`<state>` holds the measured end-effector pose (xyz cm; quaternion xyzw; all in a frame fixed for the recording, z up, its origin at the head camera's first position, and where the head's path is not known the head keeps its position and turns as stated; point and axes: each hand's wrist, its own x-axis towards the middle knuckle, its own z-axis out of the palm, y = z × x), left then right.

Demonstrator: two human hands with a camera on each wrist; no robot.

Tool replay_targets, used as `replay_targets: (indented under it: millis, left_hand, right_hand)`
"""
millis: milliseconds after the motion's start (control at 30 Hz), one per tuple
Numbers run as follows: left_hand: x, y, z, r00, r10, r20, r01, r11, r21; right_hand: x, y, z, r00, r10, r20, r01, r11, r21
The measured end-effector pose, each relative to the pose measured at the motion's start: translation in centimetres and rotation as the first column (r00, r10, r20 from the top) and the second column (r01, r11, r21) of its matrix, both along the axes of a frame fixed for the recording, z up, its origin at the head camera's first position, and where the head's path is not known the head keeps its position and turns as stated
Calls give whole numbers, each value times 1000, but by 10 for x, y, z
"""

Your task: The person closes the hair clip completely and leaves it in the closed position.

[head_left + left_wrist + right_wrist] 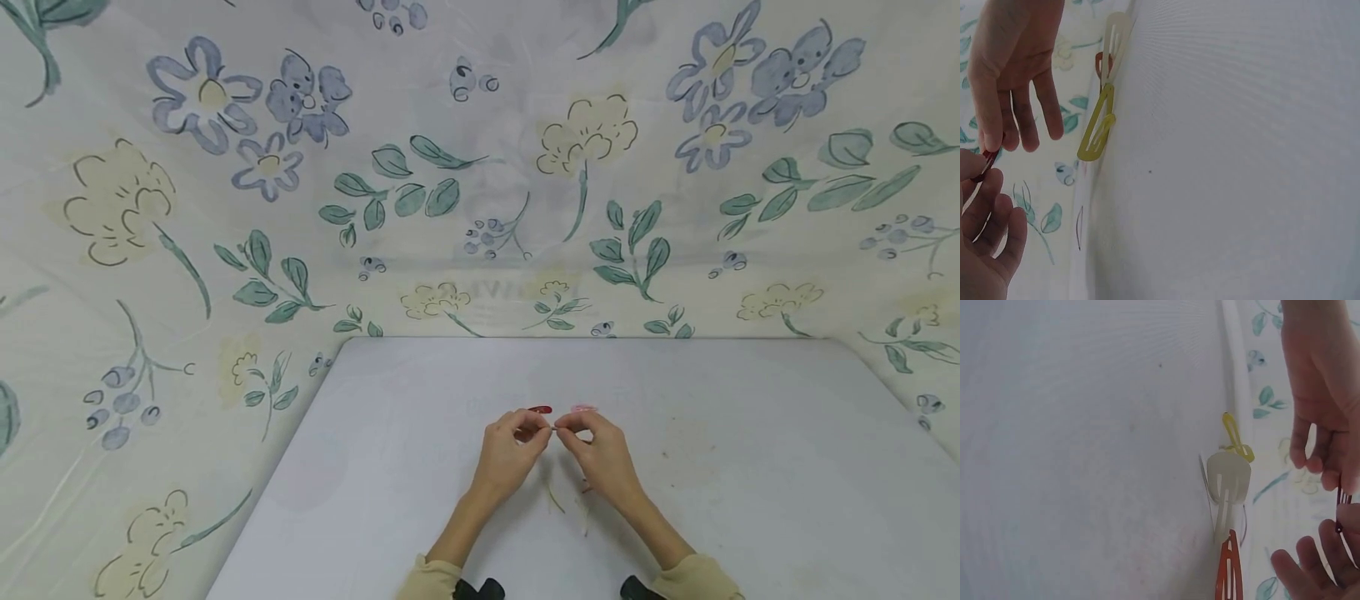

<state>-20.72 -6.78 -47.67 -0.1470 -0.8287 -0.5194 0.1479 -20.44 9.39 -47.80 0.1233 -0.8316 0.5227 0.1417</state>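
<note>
Both hands meet above the white table, pinching one dark red snap hair clip between them. My left hand holds one end between thumb and index finger, its other fingers loosely curled in the left wrist view. My right hand pinches the opposite end with its fingertips. Fingertips cover part of the clip in all views. Just past the left fingers lies a red clip, and beyond the right fingers a pink clip. Closer to me are a yellow clip, a cream clip and an orange-red clip.
The white table reaches out to a floral cloth that hangs behind it and along both sides. Small specks dot the tabletop right of the hands. Black wrist gear shows beside the sleeves at the bottom.
</note>
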Motion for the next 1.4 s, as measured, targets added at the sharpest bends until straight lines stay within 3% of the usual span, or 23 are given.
replay_targets:
  millis: [467, 700, 1133, 1400]
  left_hand:
    - [-5, -7, 13, 996, -84, 35, 82, 995, 51]
    - [-8, -12, 18, 994, -102, 44, 101, 995, 21]
    - [-13, -21, 25, 989, -145, 27, 146, 989, -31]
    - [-18, -24, 28, 992, -125, 11, 125, 989, -78]
  right_hand:
    - [-4, 5, 11, 988, 55, 144, -46, 997, -62]
    - [-8, 9, 11, 985, 101, 137, -92, 993, -69]
    - [-16, 15, 20, 955, 248, 162, -232, 966, -110]
    - [-21, 13, 22, 962, 228, 148, -223, 973, -53]
